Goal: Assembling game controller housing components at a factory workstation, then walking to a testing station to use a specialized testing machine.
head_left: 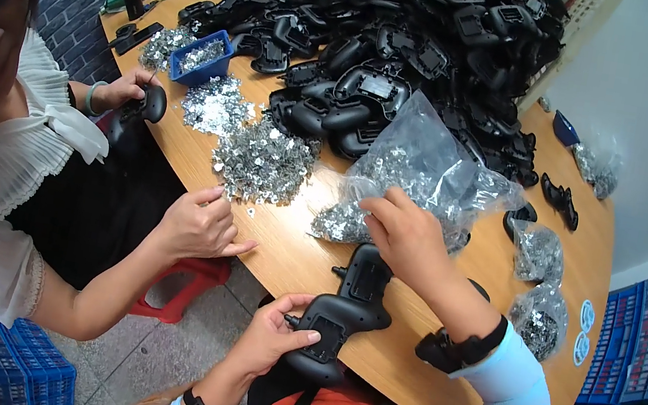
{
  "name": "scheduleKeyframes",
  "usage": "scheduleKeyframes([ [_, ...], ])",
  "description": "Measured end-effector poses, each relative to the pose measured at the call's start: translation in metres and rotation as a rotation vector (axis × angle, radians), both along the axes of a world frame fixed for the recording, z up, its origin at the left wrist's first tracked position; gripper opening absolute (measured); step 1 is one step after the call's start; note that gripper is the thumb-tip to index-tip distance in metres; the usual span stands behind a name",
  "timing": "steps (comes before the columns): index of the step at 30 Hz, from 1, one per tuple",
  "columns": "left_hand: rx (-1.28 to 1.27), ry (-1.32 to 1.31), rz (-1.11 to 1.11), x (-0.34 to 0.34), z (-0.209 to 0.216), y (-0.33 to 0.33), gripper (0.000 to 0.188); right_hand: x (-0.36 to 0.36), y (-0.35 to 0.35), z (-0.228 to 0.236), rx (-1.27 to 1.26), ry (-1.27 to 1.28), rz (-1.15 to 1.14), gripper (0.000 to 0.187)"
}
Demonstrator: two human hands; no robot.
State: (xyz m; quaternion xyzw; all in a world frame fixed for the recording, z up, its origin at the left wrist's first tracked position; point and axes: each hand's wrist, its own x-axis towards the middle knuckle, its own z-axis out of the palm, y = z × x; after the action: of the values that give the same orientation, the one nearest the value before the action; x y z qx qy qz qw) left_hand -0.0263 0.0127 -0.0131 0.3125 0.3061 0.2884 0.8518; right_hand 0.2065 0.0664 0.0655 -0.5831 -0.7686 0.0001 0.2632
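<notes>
My left hand (269, 336) grips a black game controller shell (322, 331) at the table's front edge, thumb lying across its near end. A second black controller shell (368, 273) lies just beyond it, apparently touching it. Over the mouth of a clear plastic bag (423, 138) hangs my right hand (406, 231), fingers curled together. Whatever they pinch is too small or hidden to name. Small shiny metal pieces (342, 221) fill the bag's near end. To its left is a loose heap of similar pieces (266, 166).
A large pile of black controller shells (416, 47) covers the far table. On my left a co-worker holds a black controller part (151, 103); their other hand (200, 227) hovers near the heap. A blue bin (202, 60) stands behind. Bagged parts (536, 317) lie at right.
</notes>
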Motion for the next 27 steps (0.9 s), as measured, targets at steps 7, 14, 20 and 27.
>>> scheduleKeyframes([
  [7, 0.02, -0.016, 0.028, -0.001, 0.001, 0.005, 0.051, 0.001, 0.039, 0.006, -0.101, -0.166, 0.026, 0.014],
  [14, 0.009, -0.026, 0.019, -0.004, -0.013, 0.003, 0.052, -0.015, 0.042, 0.016, -0.166, -0.22, 0.058, 0.013],
  [20, -0.006, -0.067, -0.012, -0.002, -0.012, 0.006, 0.053, -0.03, 0.06, 0.023, 0.022, -0.246, 0.146, 0.008],
  [27, 0.019, -0.005, 0.042, -0.015, -0.005, 0.011, 0.053, 0.003, 0.042, 0.032, -0.149, -0.145, 0.125, 0.013],
])
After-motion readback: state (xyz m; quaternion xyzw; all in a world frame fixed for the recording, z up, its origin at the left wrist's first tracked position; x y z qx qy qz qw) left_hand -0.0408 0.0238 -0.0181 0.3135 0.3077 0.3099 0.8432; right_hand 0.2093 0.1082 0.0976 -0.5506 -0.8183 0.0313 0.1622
